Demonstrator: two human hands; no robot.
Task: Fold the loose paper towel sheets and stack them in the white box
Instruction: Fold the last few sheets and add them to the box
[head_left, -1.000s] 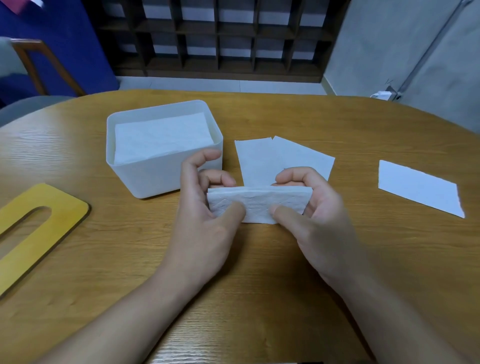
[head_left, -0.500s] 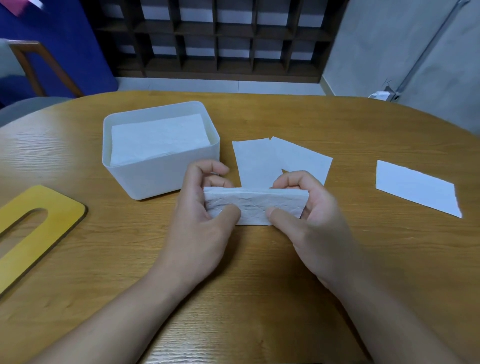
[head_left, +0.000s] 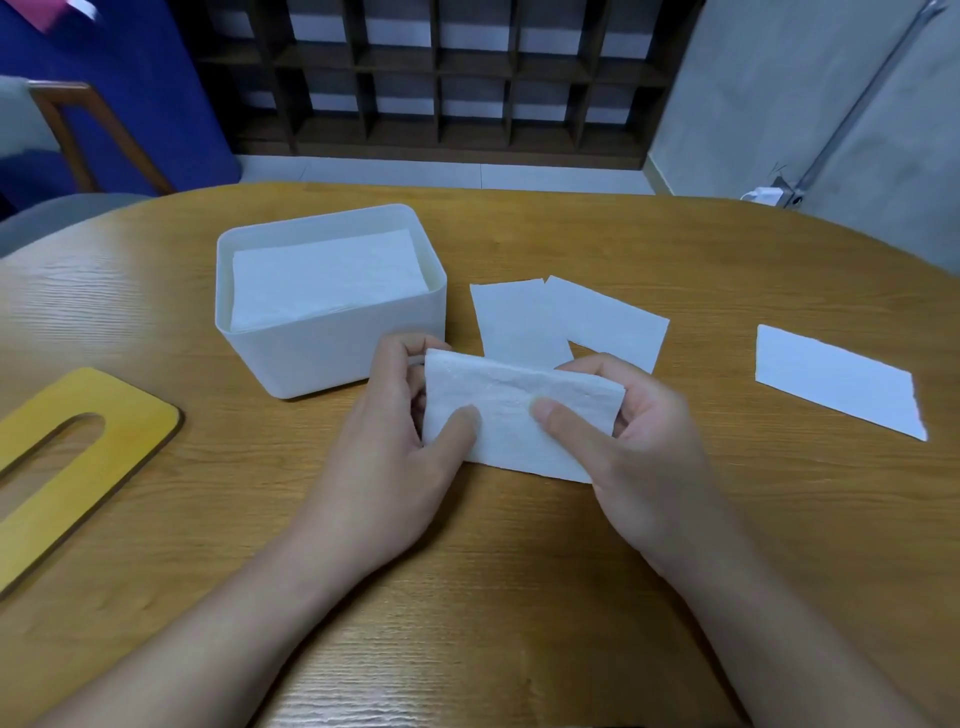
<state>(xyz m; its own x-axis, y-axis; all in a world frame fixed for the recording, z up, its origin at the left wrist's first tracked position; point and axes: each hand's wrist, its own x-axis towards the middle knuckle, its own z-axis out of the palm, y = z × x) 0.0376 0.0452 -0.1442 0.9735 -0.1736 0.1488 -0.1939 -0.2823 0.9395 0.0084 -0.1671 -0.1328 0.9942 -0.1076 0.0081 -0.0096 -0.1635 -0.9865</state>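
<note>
A folded white paper towel sheet (head_left: 511, 410) is held just above the wooden table (head_left: 519, 571) in front of me. My left hand (head_left: 395, 457) pinches its left end, thumb on top and fingers behind. My right hand (head_left: 639, 447) pinches its right end the same way. The white box (head_left: 332, 353) stands just left of and behind the sheet, with a stack of folded towels (head_left: 327, 275) inside. Two loose sheets (head_left: 566, 322) lie overlapping behind my hands. A third loose sheet (head_left: 836, 379) lies flat at the right.
A yellow wooden lid with a long slot (head_left: 78, 462) lies at the table's left edge. A chair (head_left: 78, 135) stands beyond the far left of the table. A dark lattice shelf (head_left: 441, 78) lines the back wall.
The folded sheet has tilted up toward me, showing more of its face. Both hands keep their pinch and have shifted slightly toward me.
</note>
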